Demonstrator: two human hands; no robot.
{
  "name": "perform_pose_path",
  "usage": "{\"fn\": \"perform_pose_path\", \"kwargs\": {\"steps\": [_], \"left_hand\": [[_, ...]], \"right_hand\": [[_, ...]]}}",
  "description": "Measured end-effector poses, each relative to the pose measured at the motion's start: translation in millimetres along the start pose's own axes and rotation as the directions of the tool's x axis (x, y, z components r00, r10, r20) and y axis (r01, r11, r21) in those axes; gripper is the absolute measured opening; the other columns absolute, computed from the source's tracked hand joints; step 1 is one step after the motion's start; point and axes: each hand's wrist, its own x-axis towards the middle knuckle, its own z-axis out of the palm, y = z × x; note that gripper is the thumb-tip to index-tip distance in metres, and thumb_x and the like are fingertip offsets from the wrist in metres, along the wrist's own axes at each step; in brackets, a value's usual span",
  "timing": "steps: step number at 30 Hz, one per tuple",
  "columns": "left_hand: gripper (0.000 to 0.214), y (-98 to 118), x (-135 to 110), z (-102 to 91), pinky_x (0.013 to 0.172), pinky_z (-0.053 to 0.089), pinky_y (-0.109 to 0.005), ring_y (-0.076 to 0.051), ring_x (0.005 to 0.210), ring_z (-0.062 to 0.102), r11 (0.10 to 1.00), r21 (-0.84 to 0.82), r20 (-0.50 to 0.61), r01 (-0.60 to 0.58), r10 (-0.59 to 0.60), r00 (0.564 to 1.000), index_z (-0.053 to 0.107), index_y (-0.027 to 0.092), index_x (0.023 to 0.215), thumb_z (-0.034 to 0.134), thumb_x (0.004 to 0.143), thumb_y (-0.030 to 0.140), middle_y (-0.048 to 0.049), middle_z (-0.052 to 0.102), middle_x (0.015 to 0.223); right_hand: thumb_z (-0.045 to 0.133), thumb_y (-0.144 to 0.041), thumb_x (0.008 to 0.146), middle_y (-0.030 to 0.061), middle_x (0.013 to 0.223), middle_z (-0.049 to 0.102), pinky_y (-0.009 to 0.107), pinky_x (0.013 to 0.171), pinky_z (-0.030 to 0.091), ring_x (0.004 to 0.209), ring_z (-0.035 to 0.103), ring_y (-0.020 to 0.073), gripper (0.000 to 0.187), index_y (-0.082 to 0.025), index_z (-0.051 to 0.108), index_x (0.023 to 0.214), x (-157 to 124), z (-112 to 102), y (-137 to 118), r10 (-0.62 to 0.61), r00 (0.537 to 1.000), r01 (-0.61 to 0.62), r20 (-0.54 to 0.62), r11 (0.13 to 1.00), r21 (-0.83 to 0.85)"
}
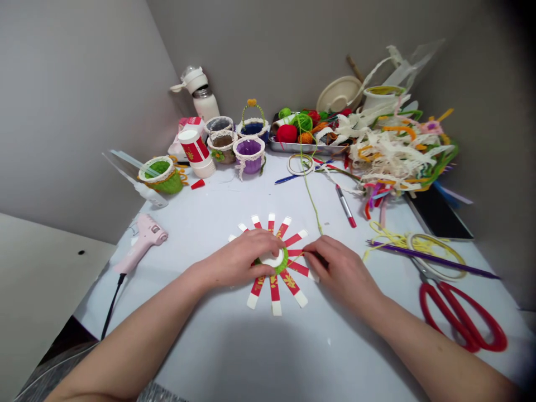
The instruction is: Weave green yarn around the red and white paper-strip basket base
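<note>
A paper cup (274, 287) cut into red and white strips lies spread out like a sun on the table. Green yarn (284, 261) is wound around its round white base. My left hand (240, 255) grips the base from the left, thumb at the near side and fingers curled over the far side, hiding several strips. Just right of the base, my right hand (345, 269) pinches the green yarn strand (312, 201) between thumb and fingers. That strand runs back to a green yarn ball (303, 121) in the metal tray.
A pink glue gun (144, 240) lies left, its cord off the edge. Red-handled scissors (464, 318) and a purple pencil-like stick (435, 259) lie right. Behind are small decorated cups (250, 156), a metal tray (310, 148), a red marker (345, 206) and a lace heap (397, 151).
</note>
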Motion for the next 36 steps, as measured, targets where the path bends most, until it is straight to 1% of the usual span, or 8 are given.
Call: {"fn": "perform_pose_path", "kwargs": {"steps": [5,9,15,21,25,28,32,36], "left_hand": [[0.018,-2.7,-3.4,2.4,0.114,0.050,-0.047,-0.030,0.141,0.054,0.998,0.053,-0.075,0.041,-0.037,0.996,0.059,0.020,0.114,0.068,0.098,0.017,-0.0171,0.053,0.150],[0.023,-6.1,-5.6,-3.5,0.108,0.053,-0.047,-0.028,0.127,0.059,0.996,0.072,-0.077,0.048,-0.043,0.996,0.058,0.021,0.120,0.067,0.099,0.021,-0.0142,0.062,0.135],[0.019,-9.5,-8.2,-19.8,0.119,0.040,-0.052,-0.029,0.135,0.056,0.995,0.093,0.017,0.047,-0.049,0.999,0.061,0.024,0.122,0.061,0.104,0.022,-0.0102,0.067,0.138],[0.027,-8.3,-11.0,-28.2,0.121,0.038,-0.049,-0.026,0.138,0.056,0.994,0.080,0.091,0.076,-0.083,0.992,0.065,0.025,0.122,0.054,0.102,0.012,-0.0074,0.069,0.139],[0.023,-10.1,-11.6,-27.3,0.118,0.040,-0.047,-0.026,0.135,0.059,0.995,0.066,0.080,0.078,-0.083,0.993,0.066,0.024,0.117,0.054,0.101,0.012,-0.0083,0.070,0.138],[0.023,-11.6,-12.3,-26.6,0.118,0.040,-0.047,-0.026,0.135,0.060,0.995,0.057,0.076,0.082,-0.086,0.993,0.065,0.024,0.117,0.054,0.101,0.012,-0.0081,0.069,0.139],[0.026,-12.7,-13.0,-26.9,0.116,0.042,-0.046,-0.025,0.134,0.061,0.997,0.047,0.084,0.057,-0.061,0.995,0.065,0.024,0.118,0.054,0.100,0.010,-0.0079,0.069,0.139],[0.029,-12.4,-12.8,-28.1,0.115,0.044,-0.045,-0.025,0.132,0.062,0.998,0.045,0.079,0.040,-0.044,0.996,0.064,0.024,0.119,0.053,0.098,0.007,-0.0073,0.069,0.138]], "right_hand": [[0.054,-0.019,0.103,0.0045,0.090,0.068,0.032,0.074,0.050,0.084,0.067,0.0202,0.019,-0.021,0.071,0.095,0.0,-0.8,1.2,0.001,1.000,-0.001,0.012,1.000,0.007],[0.053,-0.019,0.104,0.0054,0.092,0.069,0.032,0.074,0.053,0.084,0.067,0.0199,0.021,-0.022,0.072,0.097,-2.3,-3.1,0.2,-0.036,0.999,0.036,0.006,0.999,0.029],[0.047,-0.011,0.104,0.0067,0.097,0.069,0.030,0.073,0.054,0.085,0.068,0.0187,0.029,-0.022,0.074,0.105,-7.6,-9.4,-5.3,-0.173,0.985,0.172,0.018,0.984,0.053],[0.046,-0.007,0.103,0.0078,0.093,0.068,0.032,0.070,0.050,0.084,0.062,0.0208,0.028,-0.018,0.072,0.102,-21.9,-15.9,-19.9,-0.339,0.931,0.338,0.136,0.941,0.024],[0.046,-0.001,0.098,0.0059,0.085,0.063,0.033,0.063,0.044,0.076,0.056,0.0200,0.029,-0.017,0.067,0.087,-33.6,-14.9,-29.3,-0.419,0.878,0.438,0.232,0.898,-0.040],[0.052,0.002,0.091,0.0050,0.082,0.061,0.034,0.060,0.040,0.073,0.053,0.0198,0.025,-0.018,0.063,0.078,-37.4,-13.7,-30.8,-0.434,0.862,0.472,0.263,0.876,-0.099],[0.054,0.006,0.082,0.0051,0.082,0.061,0.035,0.059,0.039,0.072,0.053,0.0204,0.025,-0.018,0.062,0.079,-36.9,-15.6,-27.1,-0.406,0.880,0.451,0.246,0.877,-0.167],[0.053,0.006,0.085,0.0051,0.082,0.060,0.034,0.061,0.040,0.073,0.053,0.0205,0.026,-0.019,0.061,0.080,-33.8,-16.3,-21.5,-0.358,0.911,0.396,0.204,0.898,-0.193]]}}
